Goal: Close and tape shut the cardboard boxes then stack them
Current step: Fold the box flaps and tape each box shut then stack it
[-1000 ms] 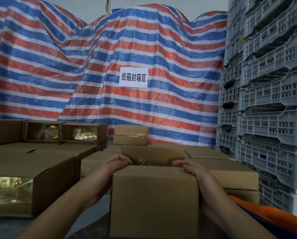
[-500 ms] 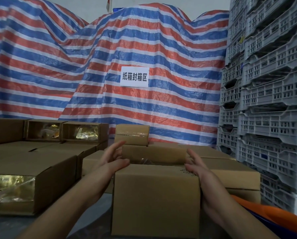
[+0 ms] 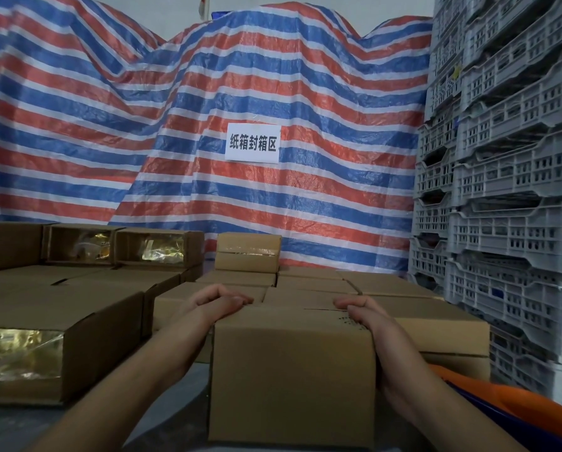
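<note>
A brown cardboard box (image 3: 292,373) stands right in front of me, its top flaps folded flat. My left hand (image 3: 217,303) lies on the top left edge of the box, fingers stretched inward and pressing the flap down. My right hand (image 3: 359,309) lies on the top right edge, fingers pointing inward on the flap. Behind it sit several closed boxes (image 3: 312,285), and one small taped box (image 3: 247,252) rests on top of them. No tape roll is visible.
Open-ended boxes with shiny gold contents (image 3: 22,353) lie at the left, more (image 3: 152,247) behind them. Grey plastic crates (image 3: 507,190) are stacked high at the right. A striped tarp (image 3: 175,141) with a white sign (image 3: 252,143) hangs behind. An orange object (image 3: 514,406) shows at lower right.
The far flap that stood up has been folded down. Both hands lifted from the box's top edges, swung inward, and now press flat on the closed top.
</note>
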### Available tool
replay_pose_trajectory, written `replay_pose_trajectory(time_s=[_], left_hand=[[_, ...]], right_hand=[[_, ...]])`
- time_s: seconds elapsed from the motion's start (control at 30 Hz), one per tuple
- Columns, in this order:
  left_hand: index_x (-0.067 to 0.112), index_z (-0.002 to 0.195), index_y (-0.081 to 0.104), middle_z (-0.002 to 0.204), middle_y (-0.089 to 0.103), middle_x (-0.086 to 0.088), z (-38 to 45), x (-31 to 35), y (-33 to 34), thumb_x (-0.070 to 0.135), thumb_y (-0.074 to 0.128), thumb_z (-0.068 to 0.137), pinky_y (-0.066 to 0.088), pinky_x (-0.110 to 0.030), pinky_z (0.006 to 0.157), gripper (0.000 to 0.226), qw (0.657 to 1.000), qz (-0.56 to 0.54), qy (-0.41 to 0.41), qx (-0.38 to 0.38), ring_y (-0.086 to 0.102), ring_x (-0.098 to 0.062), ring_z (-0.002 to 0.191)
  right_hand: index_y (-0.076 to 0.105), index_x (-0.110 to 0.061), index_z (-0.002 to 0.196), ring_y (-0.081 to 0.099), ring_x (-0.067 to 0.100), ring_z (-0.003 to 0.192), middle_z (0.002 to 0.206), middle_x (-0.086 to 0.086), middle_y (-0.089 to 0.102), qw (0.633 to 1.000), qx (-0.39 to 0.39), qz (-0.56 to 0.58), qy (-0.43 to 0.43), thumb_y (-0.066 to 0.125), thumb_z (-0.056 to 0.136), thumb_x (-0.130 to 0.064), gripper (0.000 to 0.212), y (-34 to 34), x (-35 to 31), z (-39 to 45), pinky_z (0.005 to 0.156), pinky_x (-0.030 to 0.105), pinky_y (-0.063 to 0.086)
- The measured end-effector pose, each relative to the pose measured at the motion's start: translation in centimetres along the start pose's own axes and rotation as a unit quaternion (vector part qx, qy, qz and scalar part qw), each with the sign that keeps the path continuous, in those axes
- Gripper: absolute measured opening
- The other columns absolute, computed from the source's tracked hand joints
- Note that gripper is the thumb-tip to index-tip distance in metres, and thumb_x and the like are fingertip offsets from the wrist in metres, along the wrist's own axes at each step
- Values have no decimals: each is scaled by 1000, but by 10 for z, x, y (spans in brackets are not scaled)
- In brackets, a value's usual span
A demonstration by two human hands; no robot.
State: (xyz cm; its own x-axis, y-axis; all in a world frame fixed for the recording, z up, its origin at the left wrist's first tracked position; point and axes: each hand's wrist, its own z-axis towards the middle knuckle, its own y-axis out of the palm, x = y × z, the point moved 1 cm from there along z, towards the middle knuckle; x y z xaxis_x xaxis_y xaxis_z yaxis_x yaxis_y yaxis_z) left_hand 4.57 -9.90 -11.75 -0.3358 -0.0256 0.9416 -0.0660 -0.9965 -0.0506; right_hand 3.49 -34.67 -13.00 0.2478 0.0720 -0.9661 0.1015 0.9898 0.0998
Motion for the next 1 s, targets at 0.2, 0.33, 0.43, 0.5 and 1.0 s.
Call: replay_pose_trajectory(time_s=[0.2,0.33,0.43,0.5,1.0], left_hand=[[3,99,67,102,74,6,5,-4,-1,17,57,93,47,-40,91,19,1000,6,2,5,65,-19,102],[6,95,67,103,74,6,7,-5,-2,16,56,93,47,-43,94,16,1000,15,-4,2,64,-21,103],[7,92,68,101,74,9,10,6,-4,13,56,94,50,-31,83,14,995,100,4,-10,67,-14,98],[12,93,69,101,73,7,14,22,-4,15,58,95,49,-21,73,12,979,203,4,-27,67,-8,91],[47,151,14,160,20,16,-6,45,73,87,28,79,28,-33,106,84,741,638,92,-189,29,-10,141]], right_hand=[[73,-18,102,69,13,86,96,-3,75,999,11,-25,-20,54,99,-19,19,0,2,2,66,28,47],[71,-17,103,63,23,101,110,5,68,1000,11,-23,-15,53,100,-19,19,0,4,4,70,32,45],[70,-17,104,63,22,97,110,6,67,1000,10,-23,-10,52,101,-18,19,1,3,3,67,30,45],[69,-20,106,65,24,94,108,7,67,1000,10,-29,-7,51,102,-20,19,2,2,1,65,30,47],[73,-31,89,69,25,89,102,8,70,1000,0,-15,4,54,101,-22,23,2,2,0,60,30,54]])
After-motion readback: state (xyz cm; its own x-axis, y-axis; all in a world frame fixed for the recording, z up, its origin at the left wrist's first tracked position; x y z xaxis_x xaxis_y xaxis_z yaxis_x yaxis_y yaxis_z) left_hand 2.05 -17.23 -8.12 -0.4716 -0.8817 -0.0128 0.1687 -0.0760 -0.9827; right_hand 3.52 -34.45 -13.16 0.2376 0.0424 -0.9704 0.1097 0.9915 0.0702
